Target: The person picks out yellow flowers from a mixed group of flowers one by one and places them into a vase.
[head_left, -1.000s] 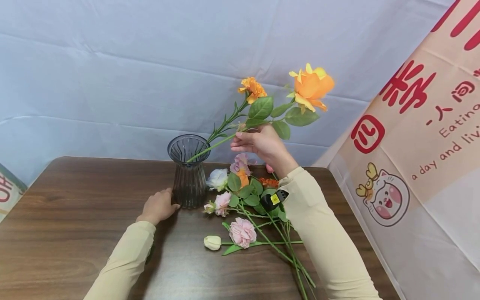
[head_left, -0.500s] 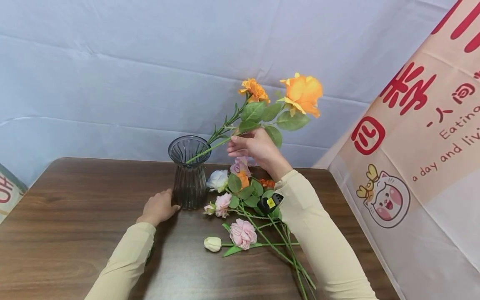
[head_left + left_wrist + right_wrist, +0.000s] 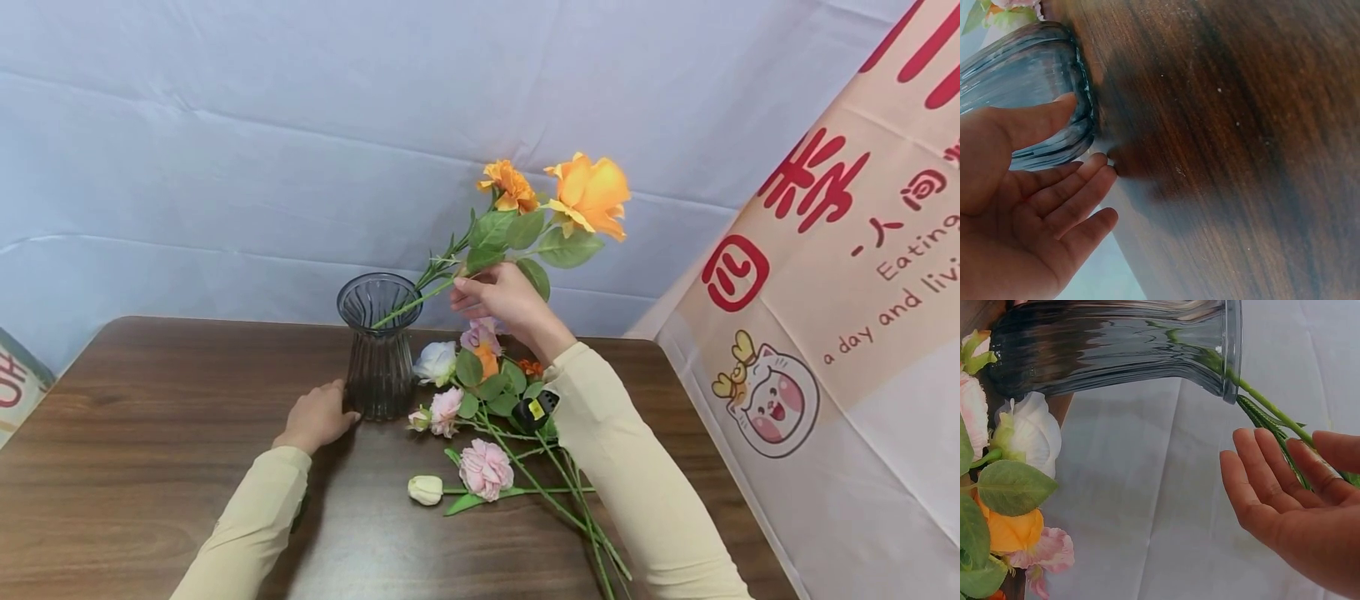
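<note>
A dark, ribbed glass vase (image 3: 379, 375) stands upright on the table. My left hand (image 3: 318, 417) holds it low at its left side; in the left wrist view the thumb (image 3: 1041, 120) lies on the glass near the base and the fingers reach round the other side. My right hand (image 3: 510, 304) pinches the green stem of an orange rose (image 3: 590, 196) between thumb and forefinger, the other fingers loosely extended. The rose's lower stem (image 3: 1266, 405) passes through the vase mouth. An orange carnation (image 3: 510, 185) stands in the vase, leaning right behind the rose leaves.
Right of the vase lie several artificial flowers: a white rose (image 3: 437, 362), a pink carnation (image 3: 486, 469), a cream tulip (image 3: 426, 490) and others, their stems crossing under the right forearm. A pale cloth (image 3: 225, 167) hangs behind the wooden table (image 3: 150, 467). A printed banner (image 3: 840, 275) hangs at right.
My right hand has moved down and left with the orange rose, whose bloom has come lower and nearer the carnation. The left hand and the vase have stayed in place.
</note>
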Available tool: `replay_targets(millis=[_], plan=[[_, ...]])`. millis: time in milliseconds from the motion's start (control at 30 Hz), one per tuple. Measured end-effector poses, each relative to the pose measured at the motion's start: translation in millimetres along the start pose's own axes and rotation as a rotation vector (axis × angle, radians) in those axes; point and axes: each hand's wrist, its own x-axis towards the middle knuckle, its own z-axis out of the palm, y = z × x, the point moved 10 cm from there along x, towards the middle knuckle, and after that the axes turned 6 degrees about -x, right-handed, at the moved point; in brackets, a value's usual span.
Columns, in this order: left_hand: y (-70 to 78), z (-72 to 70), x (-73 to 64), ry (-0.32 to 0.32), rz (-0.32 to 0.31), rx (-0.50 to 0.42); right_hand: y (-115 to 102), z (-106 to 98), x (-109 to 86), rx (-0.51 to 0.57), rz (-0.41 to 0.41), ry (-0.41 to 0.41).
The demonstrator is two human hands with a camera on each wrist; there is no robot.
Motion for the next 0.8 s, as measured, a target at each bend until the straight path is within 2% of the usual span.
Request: replay_targets(millis=[200, 500, 800], plan=[[0.5, -0.5, -1.2, 0.004, 0.002, 0.007, 2.8, 3.5, 1.8, -0.015, 0.021, -0.008], [0.9, 0.0, -1.7, 0.0, 0.007, 0.011, 1.3, 7.7, 3.7, -0.103, 0.038, -0.004], [-0.1, -0.7, -0.2, 0.006, 0.009, 0.007, 3.0, 8.7, 8.6, -0.057, 0.086, 0.004]])
